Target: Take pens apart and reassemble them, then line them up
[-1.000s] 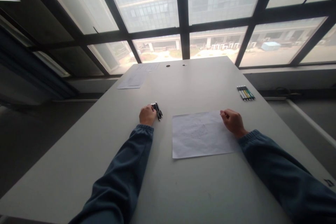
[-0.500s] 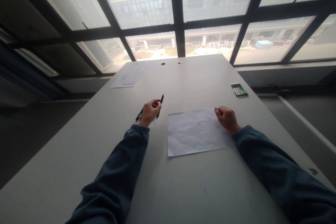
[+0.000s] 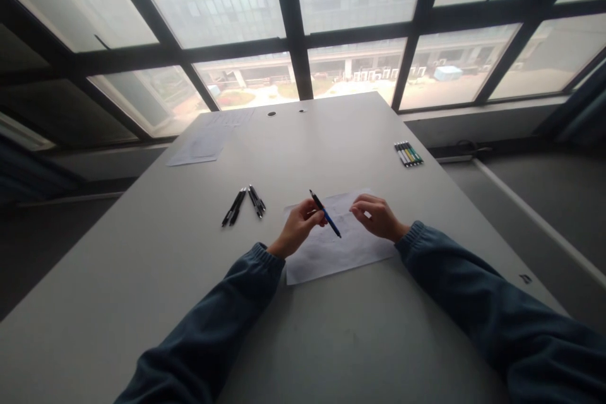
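Observation:
My left hand [image 3: 299,224] pinches a blue-and-black pen [image 3: 327,215] above a sheet of paper [image 3: 326,259]. The pen slants, one end up to the left and the other down to the right. Faint drawn lines show on the sheet, partly covered by my hands. To the right of the pen, my right hand [image 3: 377,216] hovers over the paper's right part, fingers curved and apart, holding nothing. Left of the paper lie several black pens [image 3: 233,207] in two small groups.
Several markers [image 3: 408,154] in a row lie near the table's right edge. Other papers [image 3: 201,139] rest at the far left of the white table [image 3: 156,278]. A small dark item [image 3: 525,278] sits near the right edge. Windows [image 3: 353,66] stand beyond the far end.
My left hand has carried the pen from the pen groups rightward over the paper. My right hand has loosened from a curled fist. The view has turned slightly right.

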Demonstrator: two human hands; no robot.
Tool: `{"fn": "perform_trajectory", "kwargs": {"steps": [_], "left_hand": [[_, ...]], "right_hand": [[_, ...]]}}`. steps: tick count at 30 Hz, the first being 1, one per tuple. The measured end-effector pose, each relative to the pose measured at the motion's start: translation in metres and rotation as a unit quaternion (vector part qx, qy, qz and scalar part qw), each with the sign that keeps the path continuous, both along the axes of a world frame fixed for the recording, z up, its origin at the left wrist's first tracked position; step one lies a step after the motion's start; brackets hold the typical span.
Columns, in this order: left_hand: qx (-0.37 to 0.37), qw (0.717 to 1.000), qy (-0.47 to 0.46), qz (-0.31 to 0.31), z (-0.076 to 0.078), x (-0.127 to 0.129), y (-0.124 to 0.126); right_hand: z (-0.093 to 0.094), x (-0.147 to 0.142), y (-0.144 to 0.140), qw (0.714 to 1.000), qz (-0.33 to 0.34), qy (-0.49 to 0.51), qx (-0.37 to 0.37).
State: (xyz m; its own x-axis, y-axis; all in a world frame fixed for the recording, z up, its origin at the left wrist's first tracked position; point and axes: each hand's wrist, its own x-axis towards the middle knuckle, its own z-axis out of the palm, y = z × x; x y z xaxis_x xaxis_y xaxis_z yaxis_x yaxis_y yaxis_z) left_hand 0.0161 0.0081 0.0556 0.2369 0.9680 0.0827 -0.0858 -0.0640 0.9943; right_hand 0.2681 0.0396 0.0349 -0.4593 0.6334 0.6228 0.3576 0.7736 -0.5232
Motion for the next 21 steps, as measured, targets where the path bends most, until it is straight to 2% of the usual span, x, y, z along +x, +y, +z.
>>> {"fn": "perform_trajectory", "kwargs": {"steps": [2, 6, 9, 12, 16, 21], "left_hand": [[0.008, 1.0, -0.014, -0.004, -0.003, 0.004, -0.002], [0.01, 0.999, -0.044, 0.019, -0.007, 0.006, -0.006], [0.025, 0.999, -0.037, 0.025, -0.008, 0.004, -0.008], [0.061, 0.997, 0.003, 0.044, -0.01, 0.0, -0.007], [0.122, 0.985, 0.063, 0.105, -0.019, -0.008, -0.002], [0.262, 0.932, 0.211, 0.136, -0.025, -0.018, 0.001]], "right_hand": [[0.001, -0.005, -0.006, 1.0, 0.017, 0.002, -0.012], [-0.002, -0.011, -0.018, 0.992, 0.053, 0.013, -0.111], [-0.004, -0.013, -0.022, 0.989, 0.048, 0.038, -0.136], [-0.005, -0.01, -0.021, 0.992, 0.014, 0.067, -0.108], [-0.01, -0.002, -0.015, 0.993, -0.017, 0.084, -0.085], [-0.015, 0.002, -0.011, 0.99, -0.025, 0.099, -0.095]]}}
